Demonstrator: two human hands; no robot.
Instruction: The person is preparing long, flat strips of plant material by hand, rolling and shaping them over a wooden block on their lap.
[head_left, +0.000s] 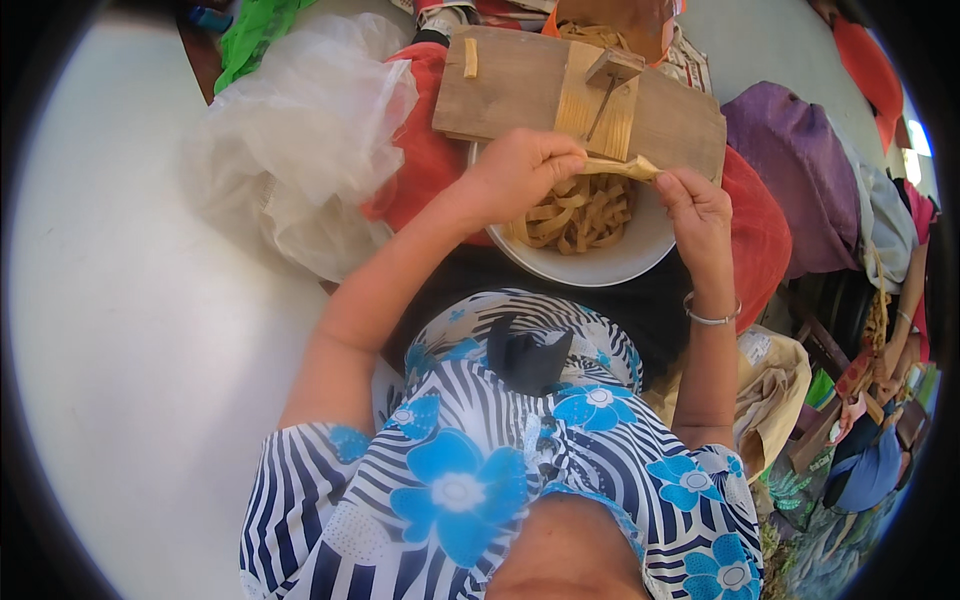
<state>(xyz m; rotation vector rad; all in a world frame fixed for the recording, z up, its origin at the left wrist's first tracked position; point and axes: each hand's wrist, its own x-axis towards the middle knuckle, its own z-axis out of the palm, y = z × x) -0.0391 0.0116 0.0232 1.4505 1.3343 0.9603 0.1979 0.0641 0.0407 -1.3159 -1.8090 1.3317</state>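
Note:
A tan strip (621, 166), slightly twisted, is stretched between my two hands above a white bowl (592, 271). My left hand (531, 166) pinches one end of it between thumb and fingers; my right hand (694, 206) pinches the other end. Below, a heap of similar tan strips (581, 214) lies in the bowl. Just beyond my hands, a wooden board (499, 90) rests across the bowl's far side. It carries a lighter wood piece (583, 94) and a small wooden block (615, 66) with a thin metal rod. One short strip (470, 58) lies on the board.
Translucent plastic sheeting (322, 142) is bunched at the left, near a green bag (255, 37). An orange-edged container (637, 22) with more strips stands beyond the board. Red mesh cloth (750, 232), purple cloth (795, 176) and a brown paper bag (772, 397) are at the right. Other people's arms (904, 300) show farther right.

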